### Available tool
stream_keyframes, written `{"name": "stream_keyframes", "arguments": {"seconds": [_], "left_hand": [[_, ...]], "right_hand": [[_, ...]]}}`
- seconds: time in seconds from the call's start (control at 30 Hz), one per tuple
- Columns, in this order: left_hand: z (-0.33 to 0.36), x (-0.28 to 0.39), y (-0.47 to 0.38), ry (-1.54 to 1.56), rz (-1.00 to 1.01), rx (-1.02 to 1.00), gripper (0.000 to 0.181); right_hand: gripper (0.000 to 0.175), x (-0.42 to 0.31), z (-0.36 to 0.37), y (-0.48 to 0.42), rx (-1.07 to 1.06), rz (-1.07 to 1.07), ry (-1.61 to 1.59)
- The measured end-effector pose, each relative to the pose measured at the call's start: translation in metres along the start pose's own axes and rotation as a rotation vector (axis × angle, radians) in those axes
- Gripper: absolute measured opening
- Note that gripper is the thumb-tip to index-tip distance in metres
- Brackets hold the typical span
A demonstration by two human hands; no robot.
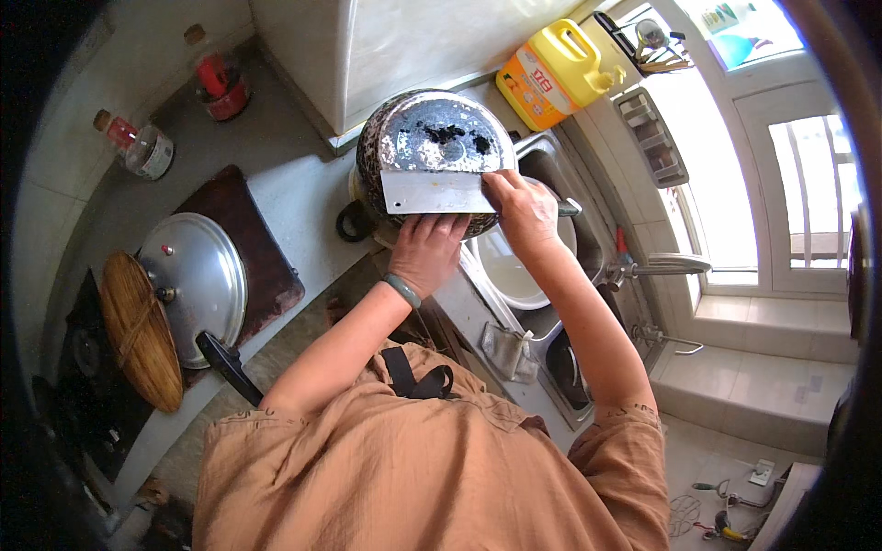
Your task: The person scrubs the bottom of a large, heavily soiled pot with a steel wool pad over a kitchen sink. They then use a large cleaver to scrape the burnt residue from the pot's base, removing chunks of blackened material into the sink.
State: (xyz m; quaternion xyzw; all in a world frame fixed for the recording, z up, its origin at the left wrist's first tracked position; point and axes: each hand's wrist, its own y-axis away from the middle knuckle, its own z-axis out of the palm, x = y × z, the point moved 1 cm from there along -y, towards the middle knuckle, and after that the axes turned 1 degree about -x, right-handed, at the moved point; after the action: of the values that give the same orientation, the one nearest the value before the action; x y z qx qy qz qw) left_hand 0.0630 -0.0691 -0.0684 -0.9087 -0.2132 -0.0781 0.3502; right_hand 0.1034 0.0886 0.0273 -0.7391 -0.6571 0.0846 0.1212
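Note:
An upturned pot (413, 138) with a speckled dark side and a scorched metal base stands on the counter by the sink. Black flakes (444, 133) lie on its base. In my right hand (527, 210) is a cleaver (437, 193), held where the blade meets the handle, whose end shows past my fingers. Its wide blade lies across the near part of the pot's base. My left hand (428, 251), with a bangle at the wrist, rests against the pot's near side; the blade hides its fingertips. A black loop handle (353, 222) sticks out at the pot's left.
Right of the pot, a white basin (506, 272) sits in the steel sink (534, 162). A yellow detergent jug (544, 76) stands behind. To the left are a pressure cooker lid (213, 268), a dark board (265, 275), a brown wooden lid-like disc (141, 330) and a glass bottle (149, 153).

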Motion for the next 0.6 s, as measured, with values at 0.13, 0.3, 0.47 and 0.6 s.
{"name": "stream_keyframes", "arguments": {"seconds": [0.13, 0.3, 0.47, 0.6], "left_hand": [[0.002, 0.000, 0.003, -0.074, 0.024, 0.052, 0.052], [0.000, 0.000, 0.001, -0.084, 0.021, 0.021, 0.052], [-0.004, 0.002, -0.001, -0.091, 0.002, 0.006, 0.053], [-0.004, 0.002, -0.003, -0.107, 0.019, 0.027, 0.052]], "right_hand": [[0.012, 0.009, 0.015, -0.024, -0.063, 0.060, 0.062], [0.016, 0.019, 0.017, -0.029, -0.048, -0.020, 0.022], [0.021, 0.028, 0.015, -0.028, -0.049, -0.113, -0.017], [0.020, 0.035, 0.021, -0.049, -0.039, -0.124, -0.008]]}}
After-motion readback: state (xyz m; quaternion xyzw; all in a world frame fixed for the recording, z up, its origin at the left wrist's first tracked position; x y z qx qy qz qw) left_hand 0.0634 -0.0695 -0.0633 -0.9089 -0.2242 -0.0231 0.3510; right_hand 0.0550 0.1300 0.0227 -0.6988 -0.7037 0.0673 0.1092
